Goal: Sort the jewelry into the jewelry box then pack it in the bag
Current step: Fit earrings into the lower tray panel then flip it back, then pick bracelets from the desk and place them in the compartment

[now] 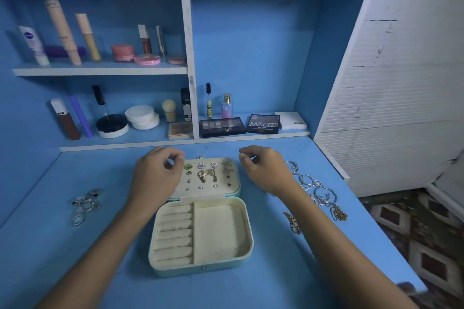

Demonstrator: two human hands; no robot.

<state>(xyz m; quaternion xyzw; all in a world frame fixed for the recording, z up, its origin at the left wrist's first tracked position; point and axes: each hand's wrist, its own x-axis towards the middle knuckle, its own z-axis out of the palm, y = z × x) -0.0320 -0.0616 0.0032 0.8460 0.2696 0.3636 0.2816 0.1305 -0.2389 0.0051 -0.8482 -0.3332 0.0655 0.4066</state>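
The cream jewelry box (247, 238) lies open in the middle of the blue desk, with empty ring rolls on the left and an empty compartment on the right. Its lid (232, 189) lies flat behind it and carries several earrings (213, 165). My left hand (157, 178) hovers over the lid's left part with fingers curled, thumb and forefinger close together. My right hand (266, 170) is just right of the lid, its fingertips pinched together. I see nothing between the fingers of either hand. No bag is in view.
Rings (84, 204) lie loose on the desk at the left. Bracelets and necklaces (317, 192) lie at the right, near the desk's right edge. Shelves behind hold makeup palettes (222, 126), jars and tubes.
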